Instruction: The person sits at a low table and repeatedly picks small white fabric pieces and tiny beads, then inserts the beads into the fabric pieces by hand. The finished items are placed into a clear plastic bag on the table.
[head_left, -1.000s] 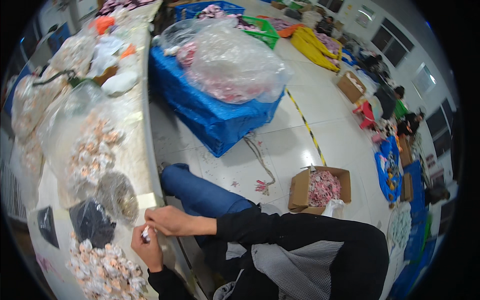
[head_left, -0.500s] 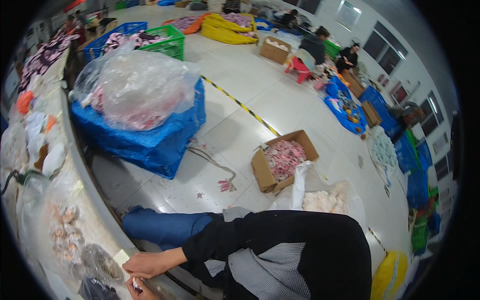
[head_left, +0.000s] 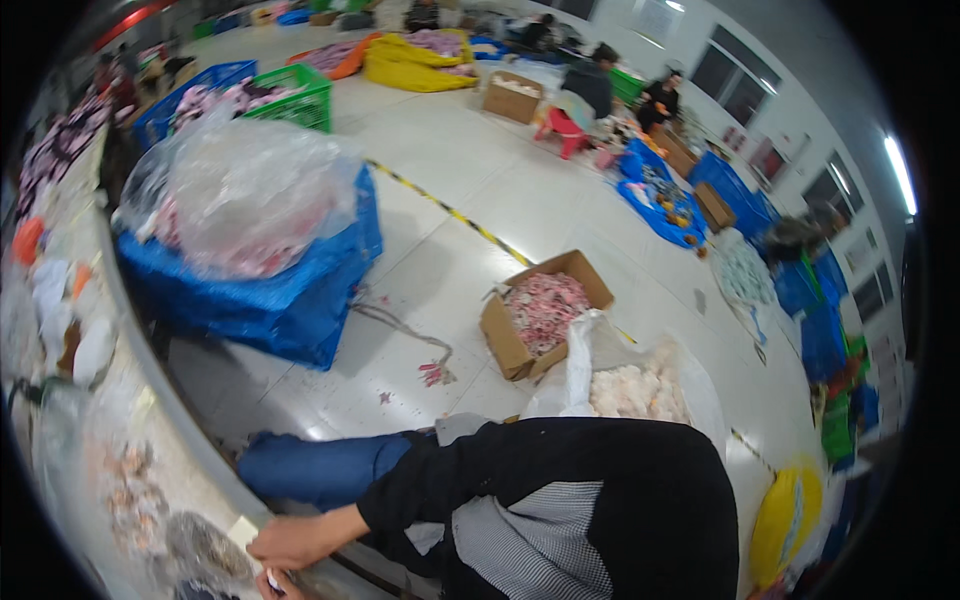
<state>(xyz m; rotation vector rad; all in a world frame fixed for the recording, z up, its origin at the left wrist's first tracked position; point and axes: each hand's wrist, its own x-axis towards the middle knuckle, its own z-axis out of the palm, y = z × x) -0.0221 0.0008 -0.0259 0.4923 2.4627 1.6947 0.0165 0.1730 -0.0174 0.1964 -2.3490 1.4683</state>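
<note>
My right hand [head_left: 292, 542] comes out of a black sleeve and rests at the table's edge, its fingers bent and pressed together. What they grip, if anything, is hidden. Just below it, cut off by the lower border, my left hand [head_left: 284, 587] pinches a small white piece [head_left: 273, 579] that is too small to name. A pale yellow flat piece [head_left: 242, 531] lies beside my right fingers. Left of the hands is a clear plastic bag [head_left: 205, 545] with brownish contents. Several small orange-and-white pieces [head_left: 135, 495] lie farther up the table.
The curved worktable [head_left: 165, 405] runs up the left side. Beyond it stands a blue-wrapped stack [head_left: 310, 320] under a clear plastic bag [head_left: 255, 190]. A cardboard box [head_left: 508, 345] of pink scraps and a white sack [head_left: 575, 370] of pale fluff stand nearby. People sit farther back.
The whole view has shifted, so the room's things appear farther left. Both hands stay close together at the table's edge; the left one shows slightly less.
</note>
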